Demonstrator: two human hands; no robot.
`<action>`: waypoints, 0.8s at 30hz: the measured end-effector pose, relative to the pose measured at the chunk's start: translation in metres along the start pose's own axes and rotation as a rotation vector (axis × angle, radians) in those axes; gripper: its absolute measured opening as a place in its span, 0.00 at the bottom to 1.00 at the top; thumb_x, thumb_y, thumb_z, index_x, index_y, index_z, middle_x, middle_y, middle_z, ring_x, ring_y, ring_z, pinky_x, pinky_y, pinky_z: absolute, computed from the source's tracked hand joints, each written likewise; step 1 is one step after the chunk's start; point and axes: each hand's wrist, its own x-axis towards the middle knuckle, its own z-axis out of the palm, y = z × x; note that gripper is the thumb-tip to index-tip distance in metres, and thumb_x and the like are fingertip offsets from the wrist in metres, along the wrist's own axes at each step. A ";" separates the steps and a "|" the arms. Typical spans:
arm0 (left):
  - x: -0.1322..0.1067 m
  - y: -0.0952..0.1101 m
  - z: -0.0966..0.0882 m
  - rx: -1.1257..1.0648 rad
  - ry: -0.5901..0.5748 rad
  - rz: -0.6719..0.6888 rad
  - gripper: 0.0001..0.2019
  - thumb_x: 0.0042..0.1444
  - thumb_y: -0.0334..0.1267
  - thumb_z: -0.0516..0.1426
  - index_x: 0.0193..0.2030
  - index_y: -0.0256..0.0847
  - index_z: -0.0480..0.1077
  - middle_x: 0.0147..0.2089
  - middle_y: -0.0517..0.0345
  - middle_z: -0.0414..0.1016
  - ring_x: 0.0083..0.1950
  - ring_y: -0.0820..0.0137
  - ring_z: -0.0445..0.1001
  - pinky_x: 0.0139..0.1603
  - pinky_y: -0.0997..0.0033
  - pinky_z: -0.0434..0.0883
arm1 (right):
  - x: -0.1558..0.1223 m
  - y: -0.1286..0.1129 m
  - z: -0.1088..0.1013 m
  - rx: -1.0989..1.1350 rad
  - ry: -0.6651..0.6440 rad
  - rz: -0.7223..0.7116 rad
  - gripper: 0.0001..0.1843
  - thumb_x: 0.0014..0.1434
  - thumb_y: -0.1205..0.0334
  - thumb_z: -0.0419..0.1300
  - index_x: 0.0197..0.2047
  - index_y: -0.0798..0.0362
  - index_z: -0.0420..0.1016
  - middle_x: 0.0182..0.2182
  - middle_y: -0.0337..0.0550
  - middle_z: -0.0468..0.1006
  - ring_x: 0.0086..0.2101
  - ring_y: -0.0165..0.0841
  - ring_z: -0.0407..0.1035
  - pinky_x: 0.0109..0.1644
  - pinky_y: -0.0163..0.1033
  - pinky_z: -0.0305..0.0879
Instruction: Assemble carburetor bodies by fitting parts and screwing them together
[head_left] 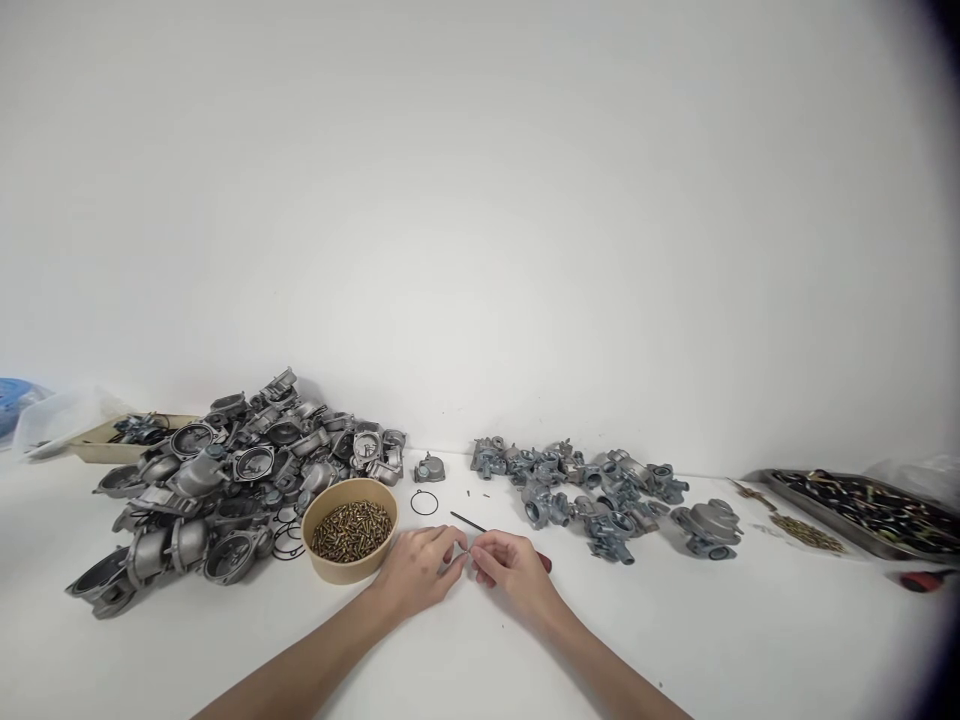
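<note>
My left hand [421, 568] and my right hand [516, 572] meet at the fingertips over the middle of the white table. Both are pinched closed around something tiny and pale that I cannot make out. Beneath my right hand lies a screwdriver [469, 522], its dark shaft and part of its red handle showing. Close to my left hand stands a tan bowl [349, 572] filled with small brass screws [351, 532]. A black rubber ring [424, 502] and a single metal carburetor float bowl [430, 467] lie just beyond my hands.
Metal float bowls [255, 462] are heaped on the left, with black rings [288, 540] beside them. Carburetor bodies [611, 500] lie in a group to the right. Farther right are small brass parts [808, 533], a metal tray [840, 537] of dark parts and a red-handled tool [926, 581].
</note>
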 end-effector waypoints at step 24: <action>0.000 -0.001 0.002 -0.006 0.016 0.024 0.03 0.62 0.36 0.57 0.43 0.45 0.70 0.28 0.65 0.74 0.28 0.72 0.73 0.30 0.75 0.65 | 0.001 0.005 0.000 -0.030 -0.020 -0.008 0.24 0.59 0.39 0.64 0.33 0.55 0.76 0.23 0.42 0.76 0.25 0.32 0.69 0.34 0.40 0.65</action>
